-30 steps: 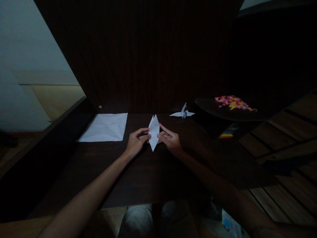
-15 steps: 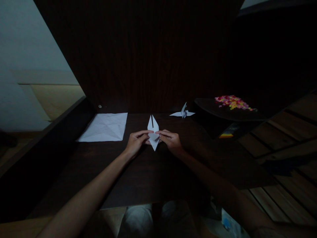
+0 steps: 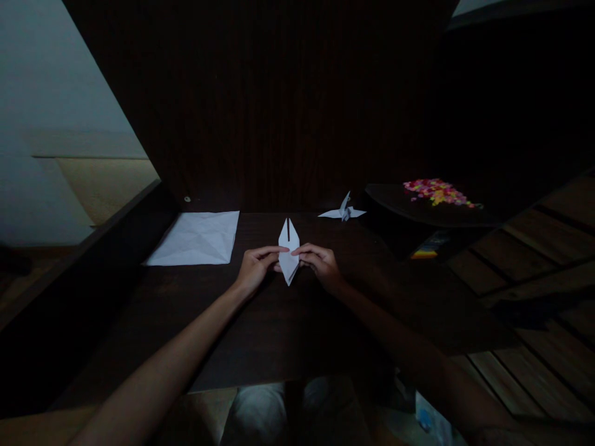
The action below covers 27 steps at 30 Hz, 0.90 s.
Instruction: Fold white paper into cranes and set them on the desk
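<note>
A white folded paper (image 3: 289, 263), diamond-shaped with a narrow slit down its far half, is held up over the dark tabletop. My left hand (image 3: 255, 267) pinches its left side between thumb and fingers. On its right side, my right hand (image 3: 321, 263) pinches it too, with the index finger lying across the front near the middle. The fingertips behind the paper are hidden. Farther back and to the right stands a finished white paper crane (image 3: 344, 214). Left of my hands lies a flat, creased white paper sheet (image 3: 198, 238).
A dark wooden panel (image 3: 279, 111) rises behind the tabletop (image 3: 251, 347). A low board (image 3: 106, 260) edges the left side. On the right, a dark rounded shelf (image 3: 395, 207) bears a heap of small pink, red and yellow pieces (image 3: 439, 192).
The small flap that stood out at the middle of the folded paper now lies flat toward the near point. Both hands have barely moved.
</note>
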Available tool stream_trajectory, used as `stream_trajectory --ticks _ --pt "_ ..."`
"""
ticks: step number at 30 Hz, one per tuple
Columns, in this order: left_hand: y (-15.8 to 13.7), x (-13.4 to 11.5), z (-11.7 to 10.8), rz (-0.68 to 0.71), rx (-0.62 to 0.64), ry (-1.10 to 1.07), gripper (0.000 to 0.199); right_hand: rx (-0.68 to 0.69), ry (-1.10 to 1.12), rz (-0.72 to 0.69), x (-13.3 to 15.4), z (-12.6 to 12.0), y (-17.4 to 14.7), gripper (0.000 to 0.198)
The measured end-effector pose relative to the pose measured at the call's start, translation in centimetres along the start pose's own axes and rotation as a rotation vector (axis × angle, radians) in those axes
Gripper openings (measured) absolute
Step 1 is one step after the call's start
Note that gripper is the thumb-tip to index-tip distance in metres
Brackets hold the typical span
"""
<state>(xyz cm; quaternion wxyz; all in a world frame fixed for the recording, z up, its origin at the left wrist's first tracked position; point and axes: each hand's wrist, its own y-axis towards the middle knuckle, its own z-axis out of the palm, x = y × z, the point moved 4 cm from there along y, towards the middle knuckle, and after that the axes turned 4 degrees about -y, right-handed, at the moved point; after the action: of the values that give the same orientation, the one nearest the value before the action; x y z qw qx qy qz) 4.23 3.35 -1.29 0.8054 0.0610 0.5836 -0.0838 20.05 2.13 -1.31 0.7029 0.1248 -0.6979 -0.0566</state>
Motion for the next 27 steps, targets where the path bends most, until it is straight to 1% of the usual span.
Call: stream_trajectory --ticks 2,4,8,10,13,15,20,27 --pt "-0.05 0.10 0.08 -0.021 0.037 -0.055 0.020 -0.016 -0.028 -0.018 0.12 0.01 -0.03 0.014" --pt "-0.15 0.05 0.13 -0.017 0.061 -0.066 0.021 -0.038 -0.073 -0.053 0.32 0.10 -0.09 0.012" --pt "-0.29 -0.35 0.16 0.084 0.045 0.069 0.025 -0.035 -0.108 -0.098 0.27 0.45 -0.14 0.013" --pt "-0.23 -0.30 0.25 0.095 0.043 0.070 0.034 -0.054 -0.101 -0.091 0.01 0.41 -0.09 0.016" --pt "-0.07 -0.06 0.29 0.075 0.027 0.027 0.045 -0.101 -0.054 -0.073 -0.35 0.15 0.03 0.026" --pt "-0.02 -0.05 0.33 0.083 0.025 0.037 0.046 -0.104 -0.033 -0.068 -0.47 0.06 0.12 0.031" --pt "-0.13 -0.38 0.46 0.121 0.044 0.040 0.044 -0.096 0.005 -0.046 -0.45 -0.06 0.28 0.033" --pt "-0.31 -0.48 0.67 0.086 0.103 0.003 0.049 -0.052 0.118 0.028 -0.43 0.14 0.34 0.035"
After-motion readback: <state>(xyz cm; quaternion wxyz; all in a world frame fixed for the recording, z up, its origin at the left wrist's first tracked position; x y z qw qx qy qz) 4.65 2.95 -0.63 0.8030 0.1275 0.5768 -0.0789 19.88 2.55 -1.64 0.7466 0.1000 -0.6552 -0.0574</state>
